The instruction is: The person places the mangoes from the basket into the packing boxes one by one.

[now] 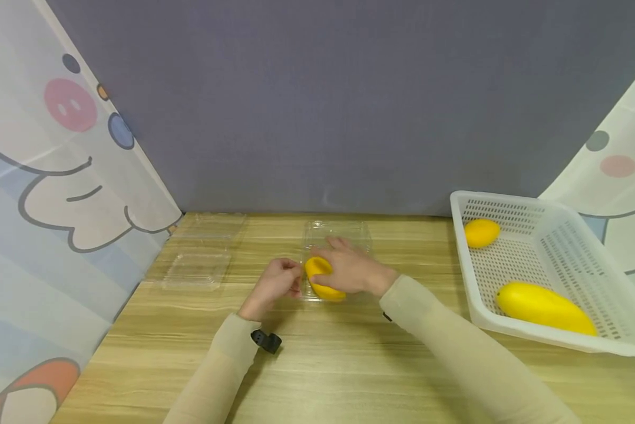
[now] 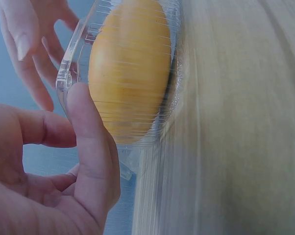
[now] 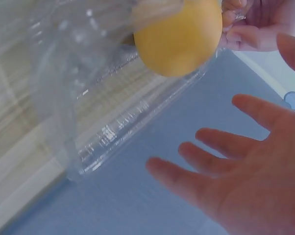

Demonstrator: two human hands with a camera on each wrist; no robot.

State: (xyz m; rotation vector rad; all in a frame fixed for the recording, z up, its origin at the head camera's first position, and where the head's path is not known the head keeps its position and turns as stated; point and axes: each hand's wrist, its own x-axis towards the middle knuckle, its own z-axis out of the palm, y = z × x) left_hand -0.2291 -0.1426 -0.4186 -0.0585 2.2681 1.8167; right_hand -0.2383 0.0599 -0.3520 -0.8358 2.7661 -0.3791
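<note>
I see the mango (image 1: 329,292) lying in the clear box (image 1: 334,229) on the worktop (image 1: 323,365), its long axis slanting from far left to near right; I can't tell which end is the tip. My left grip (image 1: 277,281) pinches the box's rim; my right grip (image 1: 352,271) is released, fingers spread.

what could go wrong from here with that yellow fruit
The rounded yellow fruit could roll if the clear container gets knocked, since the fingers of the right hand are spread, not wrapped round it. It looks bulky, so it might keep the container's far half from folding shut over it. The left hand, apparently pinching the edge, could tilt the container.
</note>
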